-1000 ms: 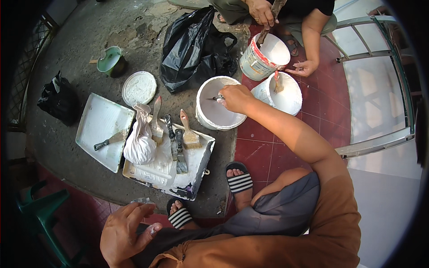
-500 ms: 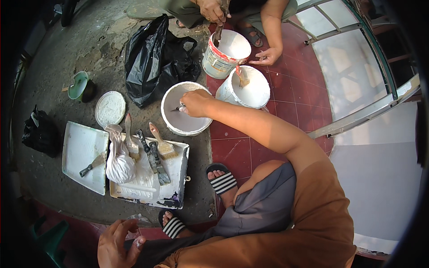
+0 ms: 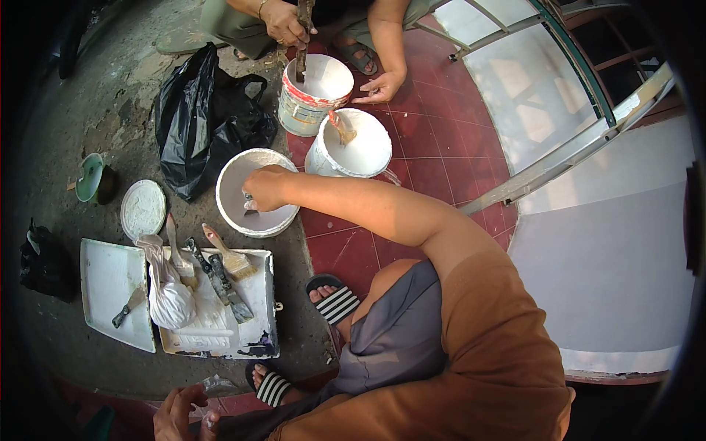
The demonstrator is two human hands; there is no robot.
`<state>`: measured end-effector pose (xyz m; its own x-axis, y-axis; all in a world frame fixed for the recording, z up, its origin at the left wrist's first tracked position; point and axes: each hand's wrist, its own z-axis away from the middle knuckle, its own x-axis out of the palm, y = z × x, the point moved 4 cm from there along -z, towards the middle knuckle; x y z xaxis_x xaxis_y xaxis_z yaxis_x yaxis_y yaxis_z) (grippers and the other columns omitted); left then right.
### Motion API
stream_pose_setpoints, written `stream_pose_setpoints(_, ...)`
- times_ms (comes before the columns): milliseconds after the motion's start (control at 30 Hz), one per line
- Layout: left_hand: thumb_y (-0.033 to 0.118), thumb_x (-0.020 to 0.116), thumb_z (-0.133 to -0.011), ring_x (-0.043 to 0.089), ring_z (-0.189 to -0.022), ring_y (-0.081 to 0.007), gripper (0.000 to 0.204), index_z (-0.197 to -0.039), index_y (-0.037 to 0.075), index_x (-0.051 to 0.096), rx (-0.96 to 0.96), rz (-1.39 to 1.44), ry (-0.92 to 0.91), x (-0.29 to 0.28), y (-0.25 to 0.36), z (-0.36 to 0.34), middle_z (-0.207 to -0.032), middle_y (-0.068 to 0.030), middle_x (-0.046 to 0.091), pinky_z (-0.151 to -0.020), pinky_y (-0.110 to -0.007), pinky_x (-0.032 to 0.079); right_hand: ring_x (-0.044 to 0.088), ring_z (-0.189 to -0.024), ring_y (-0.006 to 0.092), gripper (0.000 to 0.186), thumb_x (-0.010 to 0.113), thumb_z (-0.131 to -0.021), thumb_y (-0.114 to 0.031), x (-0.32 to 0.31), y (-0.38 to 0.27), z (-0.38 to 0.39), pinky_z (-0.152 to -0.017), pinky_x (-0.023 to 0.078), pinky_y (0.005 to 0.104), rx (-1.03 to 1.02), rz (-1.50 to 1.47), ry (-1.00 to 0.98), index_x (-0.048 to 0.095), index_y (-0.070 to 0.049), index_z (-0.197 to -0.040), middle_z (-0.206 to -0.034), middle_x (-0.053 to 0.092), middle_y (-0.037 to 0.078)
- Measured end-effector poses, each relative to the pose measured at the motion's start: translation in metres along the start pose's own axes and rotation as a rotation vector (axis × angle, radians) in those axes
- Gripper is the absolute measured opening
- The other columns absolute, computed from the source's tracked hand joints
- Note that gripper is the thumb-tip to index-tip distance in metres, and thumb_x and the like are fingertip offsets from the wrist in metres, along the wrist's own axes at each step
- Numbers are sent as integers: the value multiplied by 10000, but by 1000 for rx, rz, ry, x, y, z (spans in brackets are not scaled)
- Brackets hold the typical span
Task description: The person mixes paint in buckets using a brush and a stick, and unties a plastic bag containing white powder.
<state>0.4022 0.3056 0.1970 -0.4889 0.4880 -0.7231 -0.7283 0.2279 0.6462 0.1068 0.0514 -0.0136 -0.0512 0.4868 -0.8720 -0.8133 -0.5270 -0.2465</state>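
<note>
My right hand (image 3: 266, 187) reaches into a white bucket (image 3: 226, 213) with pale paste or paint inside. It grips a putty knife (image 3: 251, 212), mostly hidden by the hand, its metal blade low inside the bucket. My left hand (image 3: 180, 413) is at the lower edge, fingers loosely bent and apart, with nothing in it. White smears show on its fingertips. Left of the bucket lies an opened tray case (image 3: 266, 305) holding paint brushes (image 3: 229, 253), putty knives (image 3: 234, 303) and a knotted white bag (image 3: 173, 303). Another putty knife (image 3: 129, 307) rests on the case's left half (image 3: 99, 294).
Across from me a person stirs a red-rimmed bucket (image 3: 294, 114) with a stick (image 3: 302, 44). Nearby stands a white bucket (image 3: 323, 158) with a brush (image 3: 342, 128). Black plastic bags (image 3: 191, 125), a round white lid (image 3: 143, 209), a green bowl (image 3: 90, 180) and a metal-framed panel (image 3: 529, 95) surround the area.
The whole view has shifted, so things sit further left. My right hand has gone a little deeper into the bucket with the putty knife. My left hand remains low and empty.
</note>
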Motion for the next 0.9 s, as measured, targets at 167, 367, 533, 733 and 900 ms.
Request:
stream_pose_setpoints(167,151,659,-963,679,-928,-345,386,-1318,32,566,-88,-56,-76,-4,6,0,-1080,-225,669,-803,-469,535,691,-1025,356,312,652,-929,-324,-2,29,2,-897,544,454,101,48,249,747,-36,-1002,-1063,725,174)
stream_pose_setpoints(367,348,715,-885,673,-783,-310,420,-1105,-4,652,-151,-11,38,2,-2,3,-885,-139,678,-708,-382,529,683,-1015,370,324,653,-934,-315,0,32,4,-885,542,463,136,1,286,732,-14,-1025,-1050,715,195)
stream_pose_setpoints(533,361,721,-879,690,-805,-317,436,-1113,-2,660,-161,-9,45,3,0,4,-890,-141,681,-722,-389,539,674,-1019,379,347,664,-932,-346,9,16,-3,-912,514,474,51,-158,223,732,-22,-1036,-1030,716,200)
stream_pose_setpoints(733,361,731,-872,696,-819,-318,448,-1126,-1,661,-189,-3,18,5,-2,3,-895,-140,684,-733,-390,547,671,-1030,384,380,673,-926,-377,6,3,11,-922,511,471,64,-139,-58,731,-24,-1054,-1048,717,200)
stream_pose_setpoints(900,371,730,-875,687,-816,-305,461,-1131,-5,657,-152,-17,15,3,-1,5,-906,-142,689,-727,-391,544,672,-1041,381,367,657,-931,-353,4,17,13,-924,520,472,136,-49,2,725,-15,-1056,-1064,719,196)
